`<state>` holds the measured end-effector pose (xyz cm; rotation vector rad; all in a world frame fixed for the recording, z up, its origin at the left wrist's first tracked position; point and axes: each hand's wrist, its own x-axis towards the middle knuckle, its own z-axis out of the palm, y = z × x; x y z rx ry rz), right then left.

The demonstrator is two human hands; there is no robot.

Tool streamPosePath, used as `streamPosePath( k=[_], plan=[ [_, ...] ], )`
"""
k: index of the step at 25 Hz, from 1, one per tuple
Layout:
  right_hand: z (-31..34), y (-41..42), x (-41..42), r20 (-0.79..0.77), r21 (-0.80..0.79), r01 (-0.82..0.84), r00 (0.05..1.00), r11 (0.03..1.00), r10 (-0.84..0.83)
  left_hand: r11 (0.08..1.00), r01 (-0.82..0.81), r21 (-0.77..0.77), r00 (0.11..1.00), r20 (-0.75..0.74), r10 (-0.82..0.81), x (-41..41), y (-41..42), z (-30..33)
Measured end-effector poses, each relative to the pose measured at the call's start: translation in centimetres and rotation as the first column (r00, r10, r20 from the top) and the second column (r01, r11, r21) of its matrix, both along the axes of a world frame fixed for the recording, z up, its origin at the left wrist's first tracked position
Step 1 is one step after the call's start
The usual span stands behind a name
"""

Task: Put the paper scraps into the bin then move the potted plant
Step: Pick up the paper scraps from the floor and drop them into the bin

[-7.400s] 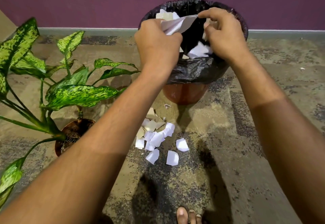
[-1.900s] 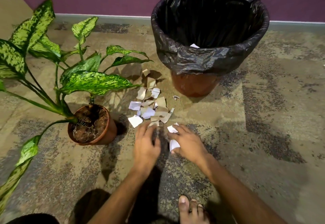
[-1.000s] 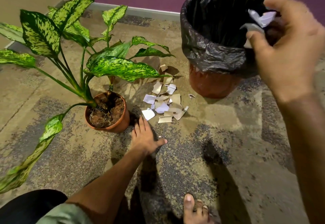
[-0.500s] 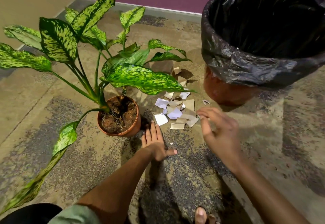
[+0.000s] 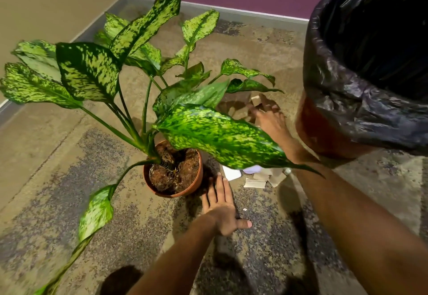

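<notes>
Head view shows the right hand [image 5: 268, 118], fingers spread and empty, reaching under a leaf [image 5: 222, 137] for paper scraps [image 5: 254, 182] it may miss, while the left hand [image 5: 220, 204] lies flat and empty on the floor [image 5: 69, 202].

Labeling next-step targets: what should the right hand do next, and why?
Probably close the right hand on the far paper scraps it is reaching over: its fingers are spread, scraps remain on the floor, and the bin stands just beside. The left hand rests flat by the pot.
</notes>
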<state>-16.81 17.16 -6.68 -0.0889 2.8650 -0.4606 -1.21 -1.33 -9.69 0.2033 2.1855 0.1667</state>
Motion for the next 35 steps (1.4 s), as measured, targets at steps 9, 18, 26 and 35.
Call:
streamPosePath(
  k=[9,18,26,35],
  plan=[
    [1.2,-1.8,0.8,0.186,-0.179,-0.005,0.982,0.984,0.038,0.998,-0.039,0.052,0.999,-0.031,0.040,0.4,-0.1,0.3],
    [-2.5,0.3,15.7,0.087,-0.084,-0.491,0.863,0.867,0.497,0.953,-0.114,0.280,0.953,-0.239,0.184,2.1,-1.3,-0.3],
    [-2.7,6.8,12.4,0.158,-0.051,0.114,0.982,0.992,-0.105,0.973,0.004,0.232,0.960,-0.272,0.061,2.4,-0.9,-0.1],
    [-2.4,4.1,24.1,0.201,-0.254,-0.221,0.940,0.942,0.275,0.887,0.259,0.383,0.949,-0.272,-0.160,6.5,3.6,-0.1]
  ],
)
